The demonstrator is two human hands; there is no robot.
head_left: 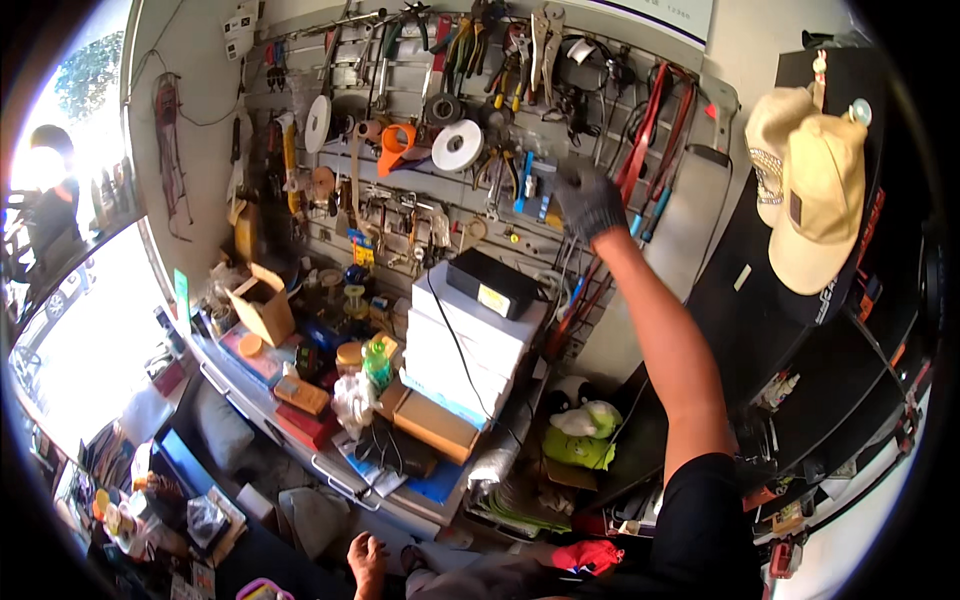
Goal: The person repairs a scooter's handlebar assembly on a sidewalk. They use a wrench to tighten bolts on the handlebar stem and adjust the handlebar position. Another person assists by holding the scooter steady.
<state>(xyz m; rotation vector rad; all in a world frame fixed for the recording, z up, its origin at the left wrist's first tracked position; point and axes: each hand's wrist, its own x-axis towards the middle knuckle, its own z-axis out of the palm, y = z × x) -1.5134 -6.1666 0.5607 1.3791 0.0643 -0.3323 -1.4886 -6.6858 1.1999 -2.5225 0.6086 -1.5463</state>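
Observation:
My right hand (588, 202), in a dark grey glove, is raised to the tool wall (690, 230) at arm's length. It lies against the slatted panel between blue-handled tools (524, 180) on its left and long red-handled cutters (648, 120) on its right. The glove is blurred, so I cannot tell whether its fingers hold anything. My bare forearm runs down from it to a black sleeve (700, 520). My left hand is out of the picture.
Pliers, tape rolls (458, 145) and an orange funnel (397, 146) hang on the wall. Below, a crowded bench carries stacked white boxes (470, 350) topped by a black box (492, 282), an open carton (262, 305) and a green bottle (377, 362). Two beige caps (812, 190) hang at right.

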